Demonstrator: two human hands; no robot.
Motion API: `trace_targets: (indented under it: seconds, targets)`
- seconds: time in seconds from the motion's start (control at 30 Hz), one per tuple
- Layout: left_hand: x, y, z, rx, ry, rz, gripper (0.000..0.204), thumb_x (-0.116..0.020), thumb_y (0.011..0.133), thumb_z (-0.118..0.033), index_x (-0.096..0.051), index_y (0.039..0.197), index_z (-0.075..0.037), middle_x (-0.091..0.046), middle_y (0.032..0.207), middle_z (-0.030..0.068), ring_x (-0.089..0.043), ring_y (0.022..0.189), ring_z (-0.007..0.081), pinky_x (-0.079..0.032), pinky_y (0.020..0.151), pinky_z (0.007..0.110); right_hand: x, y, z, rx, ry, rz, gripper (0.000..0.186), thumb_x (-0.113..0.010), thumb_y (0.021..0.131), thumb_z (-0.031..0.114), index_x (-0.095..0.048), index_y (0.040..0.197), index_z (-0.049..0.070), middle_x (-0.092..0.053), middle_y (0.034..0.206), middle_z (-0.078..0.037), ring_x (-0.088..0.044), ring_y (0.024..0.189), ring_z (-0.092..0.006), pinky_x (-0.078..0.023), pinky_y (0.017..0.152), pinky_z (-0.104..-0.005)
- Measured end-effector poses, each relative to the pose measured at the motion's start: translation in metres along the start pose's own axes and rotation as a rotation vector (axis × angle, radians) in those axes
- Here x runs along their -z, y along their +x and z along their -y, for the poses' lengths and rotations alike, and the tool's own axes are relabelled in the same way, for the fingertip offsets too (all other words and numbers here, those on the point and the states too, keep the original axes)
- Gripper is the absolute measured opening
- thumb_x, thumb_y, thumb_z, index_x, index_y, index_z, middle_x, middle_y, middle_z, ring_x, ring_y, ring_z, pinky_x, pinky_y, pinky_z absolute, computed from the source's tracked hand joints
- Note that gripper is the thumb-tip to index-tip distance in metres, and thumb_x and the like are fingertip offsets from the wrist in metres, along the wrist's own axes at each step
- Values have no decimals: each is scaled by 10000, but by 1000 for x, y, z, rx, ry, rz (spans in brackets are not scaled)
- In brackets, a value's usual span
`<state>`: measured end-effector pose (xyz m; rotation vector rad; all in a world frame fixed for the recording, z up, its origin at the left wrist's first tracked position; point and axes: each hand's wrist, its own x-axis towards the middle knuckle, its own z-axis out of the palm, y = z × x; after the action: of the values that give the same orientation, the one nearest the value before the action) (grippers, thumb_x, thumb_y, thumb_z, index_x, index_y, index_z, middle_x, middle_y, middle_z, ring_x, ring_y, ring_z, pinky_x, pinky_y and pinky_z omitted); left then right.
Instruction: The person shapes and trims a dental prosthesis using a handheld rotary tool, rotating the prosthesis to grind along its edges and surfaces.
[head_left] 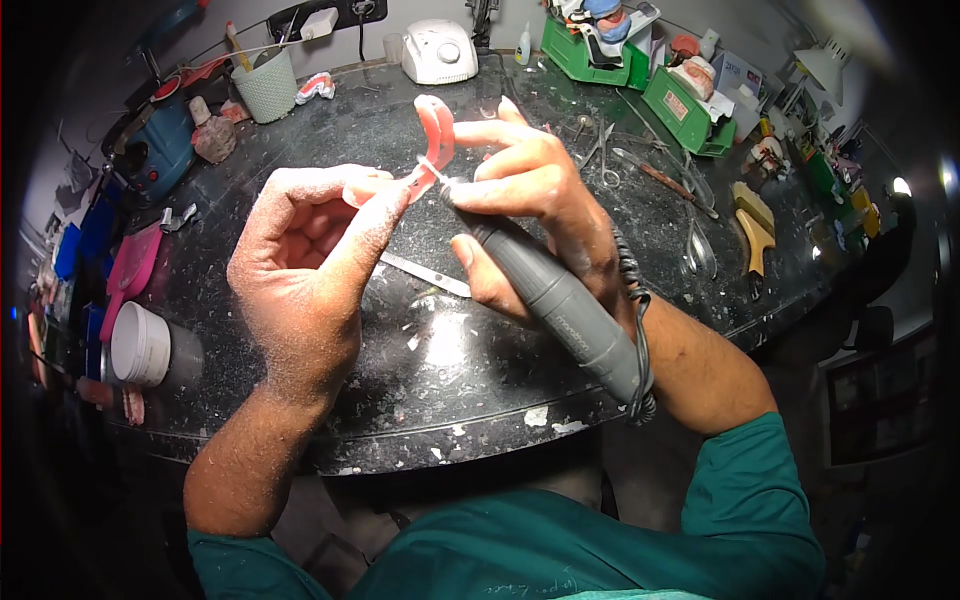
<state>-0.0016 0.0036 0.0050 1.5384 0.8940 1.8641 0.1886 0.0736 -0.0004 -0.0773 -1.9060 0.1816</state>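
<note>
A pink denture base (pixel 436 130), curved like a horseshoe, is held up above the dark worktop. My left hand (pixel 312 235), dusted with white powder, pinches one end of it between thumb and fingers. In my right hand (pixel 545 185) is a dark grey rotary handpiece (pixel 550 295), gripped like a pen and slanting down to the right. Its tip is at the denture base near my left thumb; whether it touches I cannot tell. The handpiece's coiled cord (pixel 632 280) runs beside my right wrist. Under my hands lies a flat metal strip (pixel 430 275).
A white control box (pixel 440 52) and a woven cup (pixel 267 88) stand at the back. Green bins (pixel 690 112) sit at the back right. Scissors (pixel 603 160) and a wooden-handled brush (pixel 757 240) lie at right; a white tub (pixel 141 343) and pink dustpan (pixel 130 268) are left.
</note>
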Motion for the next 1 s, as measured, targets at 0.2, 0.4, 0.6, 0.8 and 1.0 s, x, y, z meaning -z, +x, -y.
trace_targets:
  seconds: [0.2, 0.4, 0.6, 0.8, 1.0]
  targets:
    - [2, -1, 4, -65, 28, 16, 232, -710, 882, 104, -617, 1080, 27, -682, 1085, 114, -680, 1009, 148, -555, 939, 291, 4, 0, 0, 20, -7, 62, 434, -742, 715, -45, -631, 1125, 45, -600, 1021, -111, -606, 1210, -378, -356, 1121, -628]
    - [1, -4, 7, -181, 155, 32, 286, -739, 853, 106, -628, 1105, 29, -666, 1125, 128, -678, 1053, 174, -563, 962, 315, 4, 5, 6, 37, -66, 82, 437, -759, 693, -32, -639, 1106, 45, -607, 989, -109, -611, 1181, -361, -399, 1106, -589]
    - [2, -5, 8, -325, 264, 57, 314, -764, 805, 127, -655, 1080, 22, -666, 1108, 151, -671, 1059, 204, -562, 942, 324, 3, 3, 6, 36, -117, 53, 444, -762, 671, -44, -647, 1091, 44, -620, 1017, -120, -611, 1170, -351, -413, 1101, -579]
    - [4, -4, 7, -437, 385, 69, 362, -771, 750, 150, -665, 1073, 24, -670, 1094, 178, -670, 1009, 234, -542, 890, 346, 2, 1, 2, 44, -76, 18, 453, -774, 671, -36, -638, 1094, 49, -634, 991, -115, -614, 1157, -347, -425, 1083, -581]
    - [7, -4, 7, -475, 439, 82, 358, -770, 728, 144, -674, 1055, 33, -680, 1080, 195, -678, 1002, 258, -546, 884, 352, 2, 3, 4, 83, -65, 51, 460, -773, 670, -31, -629, 1097, 61, -606, 1015, -109, -616, 1148, -342, -416, 1088, -581]
